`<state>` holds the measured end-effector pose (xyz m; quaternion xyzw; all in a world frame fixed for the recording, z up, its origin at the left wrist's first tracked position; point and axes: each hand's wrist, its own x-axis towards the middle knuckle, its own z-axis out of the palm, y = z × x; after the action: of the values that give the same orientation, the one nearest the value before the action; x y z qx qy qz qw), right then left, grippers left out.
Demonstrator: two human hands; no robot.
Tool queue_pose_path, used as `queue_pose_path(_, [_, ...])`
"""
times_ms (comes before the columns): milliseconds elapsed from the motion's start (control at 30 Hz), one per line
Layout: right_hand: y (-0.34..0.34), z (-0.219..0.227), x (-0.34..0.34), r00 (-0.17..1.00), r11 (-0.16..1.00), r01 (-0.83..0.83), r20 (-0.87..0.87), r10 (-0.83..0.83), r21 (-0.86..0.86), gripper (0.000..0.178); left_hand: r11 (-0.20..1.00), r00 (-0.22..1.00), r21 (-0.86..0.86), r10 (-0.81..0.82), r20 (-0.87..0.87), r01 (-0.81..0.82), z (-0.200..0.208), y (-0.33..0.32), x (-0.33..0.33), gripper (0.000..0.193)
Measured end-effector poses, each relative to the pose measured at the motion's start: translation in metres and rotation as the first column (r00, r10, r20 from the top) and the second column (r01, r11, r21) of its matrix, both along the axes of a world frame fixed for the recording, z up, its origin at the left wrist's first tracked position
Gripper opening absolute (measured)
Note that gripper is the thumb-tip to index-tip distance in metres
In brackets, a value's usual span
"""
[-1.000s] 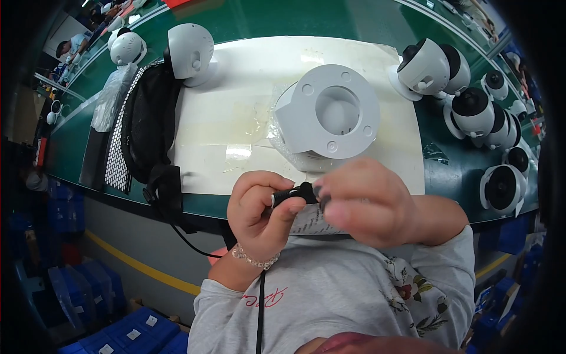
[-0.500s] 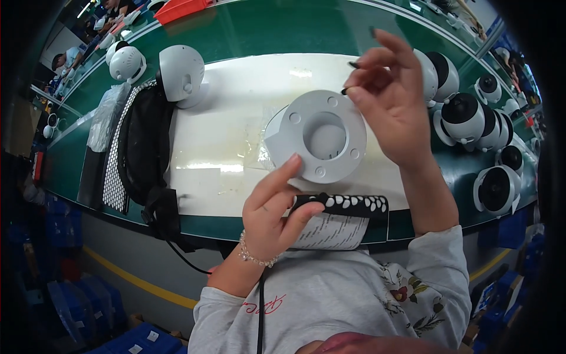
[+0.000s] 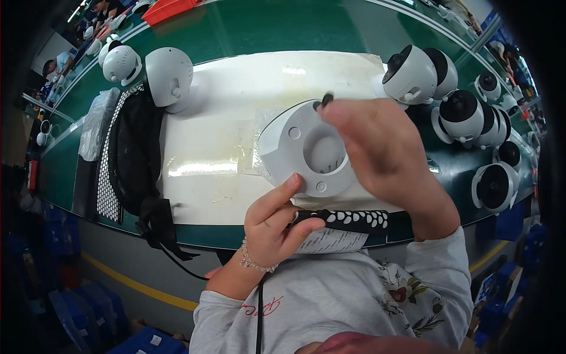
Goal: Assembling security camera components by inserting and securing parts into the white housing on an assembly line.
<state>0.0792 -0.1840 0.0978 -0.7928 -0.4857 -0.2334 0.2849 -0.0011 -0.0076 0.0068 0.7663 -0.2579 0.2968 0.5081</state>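
Observation:
A white, dome-shaped security camera (image 3: 276,146) lies with its ring-shaped base facing up, showing a round central opening and small circular recesses. My left hand (image 3: 274,227) is closed: its index fingertip presses on the base's rim, while the thumb grips a curled black sheet (image 3: 354,220) dotted with white ovals, its pale backing below. My right hand (image 3: 386,153), blurred by motion, covers the base's right side. Small black pads (image 3: 328,99) show at its fingertips, one touching the upper rim near a recess. The fingers' undersides are hidden.
A white mat (image 3: 206,135) lies on the green table (image 3: 283,26). Finished-looking white cameras (image 3: 413,74) with black fronts stand right; another camera (image 3: 168,76) stands left beside a black pouch (image 3: 137,147). A red tray (image 3: 168,9) sits at the far edge. People work at the far left.
My right hand has come down and left from above the base onto its upper rim. The camera base has tilted slightly; my left hand keeps its hold.

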Motion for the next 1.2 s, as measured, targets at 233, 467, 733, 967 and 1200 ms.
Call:
queue_pose_path(233, [0.01, 0.0, -0.011, 0.985, 0.974, 0.058, -0.172, -0.02, 0.22, 0.051, 0.999, 0.998, 0.001, -0.036, -0.048, 0.036, -0.003, 0.001, -0.006, 0.033])
queue_pose_path(467, [0.03, 0.001, 0.008, 0.87, 0.992, -0.053, -0.482, 0.102, 0.113, 0.049, 1.0, 0.999, 0.0, -0.015, 0.041, 0.015, -0.009, 0.004, -0.004, 0.037])
queue_pose_path(733, [0.031, 0.015, -0.014, 0.961, 0.996, 0.053, -0.268, -0.072, -0.075, 0.045, 0.999, 1.0, -0.031, -0.017, 0.01, 0.017, -0.007, 0.002, -0.004, 0.033])
queue_pose_path(967, [0.025, 0.026, -0.034, 0.975, 0.93, 0.189, -0.053, -0.216, -0.317, 0.029, 0.998, 1.0, -0.06, -0.011, -0.017, 0.01, -0.006, 0.004, -0.006, 0.031])
queue_pose_path(1200, [0.006, -0.021, -0.038, 0.867, 0.992, 0.086, -0.498, -0.032, 0.087, 0.005, 1.0, 1.0, -0.019, -0.023, -0.008, 0.023, -0.006, 0.003, -0.004, 0.03])
